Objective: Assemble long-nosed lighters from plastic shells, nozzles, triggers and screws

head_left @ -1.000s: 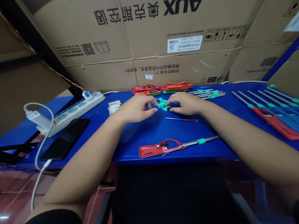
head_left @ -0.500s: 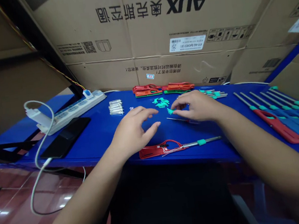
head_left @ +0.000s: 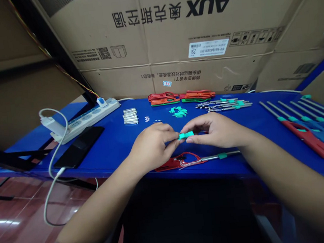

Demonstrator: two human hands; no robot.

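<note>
Both hands meet over the table's middle on one small teal plastic piece [head_left: 187, 135]. My right hand [head_left: 220, 130] pinches it between thumb and fingertips from the right. My left hand [head_left: 155, 143] is closed at its left end, thumb and forefinger pressed against it. Just below the hands lies an opened red lighter shell [head_left: 167, 164], with thin wires inside and a metal tube [head_left: 208, 158] pointing right. A teal collar [head_left: 222, 156] sits around that tube. My left hand covers part of the shell. Behind the hands is a small heap of similar teal pieces [head_left: 180, 112].
Red, orange and green shells [head_left: 163, 98] are stacked at the cardboard [head_left: 130, 51]. Metal tubes with wires [head_left: 230, 104] lie back right, long lighters [head_left: 313, 139] far right. Left are silvery cylindrical parts [head_left: 130, 116], a phone [head_left: 80, 146] and a power strip [head_left: 91, 116].
My right hand has drawn the teal piece from beside the heap toward me. My left hand has moved right and its open fingers have closed on the piece. The view has shifted slightly.
</note>
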